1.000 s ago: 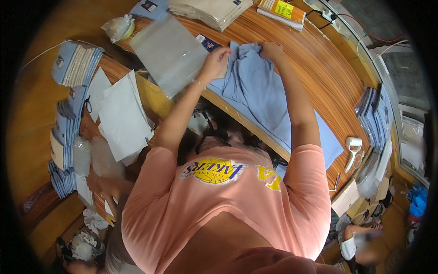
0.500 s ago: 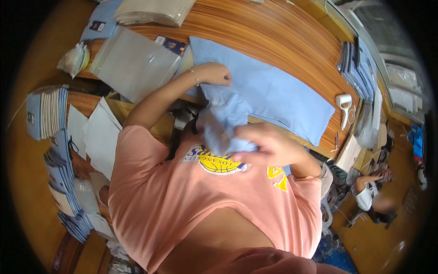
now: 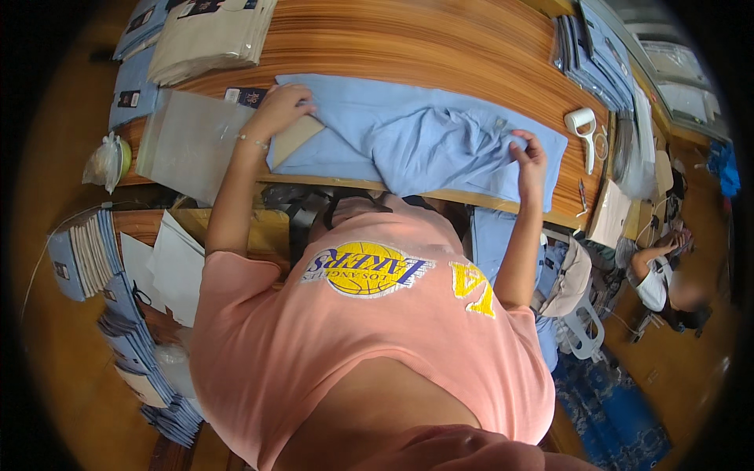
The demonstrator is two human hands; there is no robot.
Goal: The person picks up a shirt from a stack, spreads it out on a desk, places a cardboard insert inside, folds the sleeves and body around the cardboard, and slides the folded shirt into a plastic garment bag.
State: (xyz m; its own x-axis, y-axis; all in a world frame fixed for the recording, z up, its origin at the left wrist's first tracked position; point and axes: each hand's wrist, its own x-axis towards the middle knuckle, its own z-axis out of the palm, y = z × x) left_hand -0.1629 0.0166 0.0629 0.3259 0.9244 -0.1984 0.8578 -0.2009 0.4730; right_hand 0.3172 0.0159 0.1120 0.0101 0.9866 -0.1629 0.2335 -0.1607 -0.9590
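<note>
A light blue garment (image 3: 345,110) lies folded lengthwise along the near edge of the table, and a crumpled layer of it (image 3: 424,141) spreads over its middle and right part. My left hand (image 3: 284,110) is at its left end, with curled fingers on the upper edge of the cloth. Beneath that wrist, a flat beige piece (image 3: 297,143) shows between the layers; its material is unclear. My right hand (image 3: 530,161) pinches the crumpled layer near the garment's right end, thumb against fingers.
Left of the garment are a clear plastic bag (image 3: 188,141), a dark tag (image 3: 245,96) and a stack of beige folded garments (image 3: 208,43). To the right lie a white lint roller (image 3: 581,125), small snips (image 3: 582,196) and stacked blue garments (image 3: 589,55). Another person (image 3: 656,286) sits far right.
The bunched cloth that my right hand held against my chest now lies across the garment. My right hand has moved forward and right; my left hand has shifted left along the cloth.
</note>
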